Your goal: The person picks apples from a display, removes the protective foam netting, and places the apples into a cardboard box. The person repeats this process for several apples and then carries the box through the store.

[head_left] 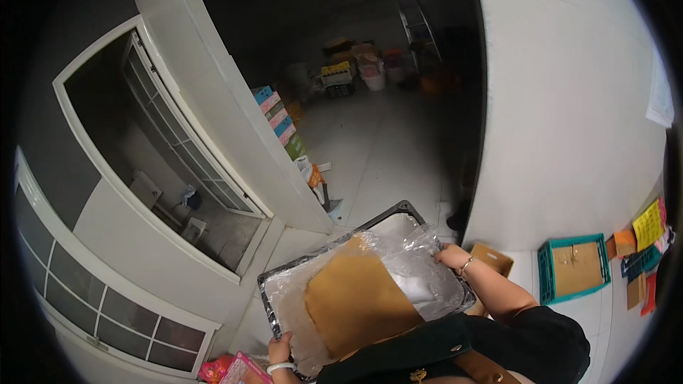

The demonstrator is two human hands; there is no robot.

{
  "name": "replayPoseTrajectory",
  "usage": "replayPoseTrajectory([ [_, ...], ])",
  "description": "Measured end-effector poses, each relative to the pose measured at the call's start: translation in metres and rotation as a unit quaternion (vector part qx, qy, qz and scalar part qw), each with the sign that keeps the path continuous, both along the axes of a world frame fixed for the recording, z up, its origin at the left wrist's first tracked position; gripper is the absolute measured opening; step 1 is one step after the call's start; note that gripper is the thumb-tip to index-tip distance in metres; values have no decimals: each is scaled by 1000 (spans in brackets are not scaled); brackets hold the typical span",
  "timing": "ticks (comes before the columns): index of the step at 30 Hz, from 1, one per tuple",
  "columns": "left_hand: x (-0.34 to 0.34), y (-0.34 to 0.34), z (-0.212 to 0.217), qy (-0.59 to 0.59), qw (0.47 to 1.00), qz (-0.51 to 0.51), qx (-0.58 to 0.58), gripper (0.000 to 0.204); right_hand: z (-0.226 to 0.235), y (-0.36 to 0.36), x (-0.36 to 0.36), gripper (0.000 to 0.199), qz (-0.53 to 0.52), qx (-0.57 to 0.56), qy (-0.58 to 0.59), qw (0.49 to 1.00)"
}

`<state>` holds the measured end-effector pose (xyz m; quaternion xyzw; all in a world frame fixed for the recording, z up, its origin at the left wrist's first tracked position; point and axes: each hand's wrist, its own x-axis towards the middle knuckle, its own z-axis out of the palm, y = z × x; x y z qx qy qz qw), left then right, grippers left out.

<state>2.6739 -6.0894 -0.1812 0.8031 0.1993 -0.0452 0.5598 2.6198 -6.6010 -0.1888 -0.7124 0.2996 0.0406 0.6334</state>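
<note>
Both hands, left hand (279, 350) and right hand (451, 256), grip opposite edges of the foil-lined tray (409, 208)

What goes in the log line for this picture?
left hand: grips tray corner | right hand: grips far edge | tray: foil-lined, brown paper inside | carried toward dark doorway

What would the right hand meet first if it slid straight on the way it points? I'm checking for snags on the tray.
The right hand grips the tray rim, pointing left. It would likely meet the crinkled clear plastic first, then the brown paper sheet; depth is uncertain.
</note>
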Motion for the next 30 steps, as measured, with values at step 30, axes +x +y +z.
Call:
replayPoseTrajectory([
  [30,658,-403,3,-33,983,-132,125,45,-12,-393,566,23,-69,-39,7,997],
])
